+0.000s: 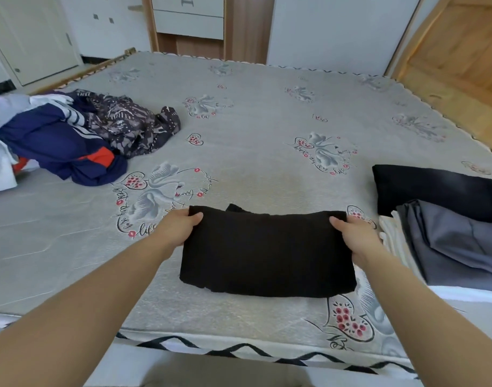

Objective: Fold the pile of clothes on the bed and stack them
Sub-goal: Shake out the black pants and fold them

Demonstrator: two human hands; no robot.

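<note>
Bed (253, 113) is seen from above and fills most of the view, covered by a grey mattress printed with swans and red hearts, with a black zigzag trim along its near edge. White cupboards and wooden panels are seen beyond its far side.

On the left side of the bed a loose pile (71, 135) of unfolded clothes is heaped: a navy garment with white stripes and an orange patch, a dark patterned one beside it, and white fabric at the left edge.

On the right side a stack (448, 219) of folded clothes is laid: a black piece at the far end, a grey piece overlapping it nearer the camera, and a cream edge showing under the grey.

Near the front edge, between pile and stack, a black garment (267, 252) is spread flat, folded into a wide rectangle. Its far left corner is pinched by the left hand (180, 227), thumb on top and fingers curled beneath the cloth. Its far right corner is gripped the same way by the right hand (356, 236), which lies just beside the stack. Both forearms are bare.
</note>
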